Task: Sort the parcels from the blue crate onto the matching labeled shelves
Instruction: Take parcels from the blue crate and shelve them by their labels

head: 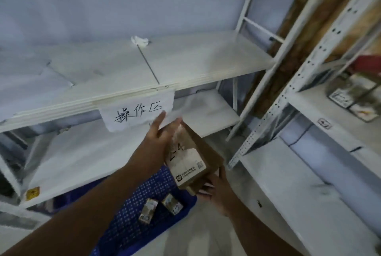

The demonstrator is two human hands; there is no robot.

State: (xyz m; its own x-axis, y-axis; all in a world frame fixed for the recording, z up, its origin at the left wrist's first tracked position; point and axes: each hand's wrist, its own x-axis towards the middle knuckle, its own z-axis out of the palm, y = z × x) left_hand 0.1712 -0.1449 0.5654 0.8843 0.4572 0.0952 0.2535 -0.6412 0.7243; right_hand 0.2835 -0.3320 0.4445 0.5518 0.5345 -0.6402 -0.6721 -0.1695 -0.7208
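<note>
A brown cardboard parcel (190, 157) with a handwritten white label is held in the air between both hands, above the blue crate (140, 200). My left hand (159, 134) lies along its far left side with straight fingers. My right hand (215, 188) supports its near bottom corner from below. Two small parcels (148, 210) (172, 203) lie in the crate. A white shelf (185, 70) runs across in front, with a handwritten paper label (137, 111) hanging from its front edge.
A crumpled white tissue (140, 41) lies at the back of the front shelf. A second white rack (321, 115) stands on the right and holds several parcels (354, 99). A yellow sticker (32, 192) marks the lower shelf on the left.
</note>
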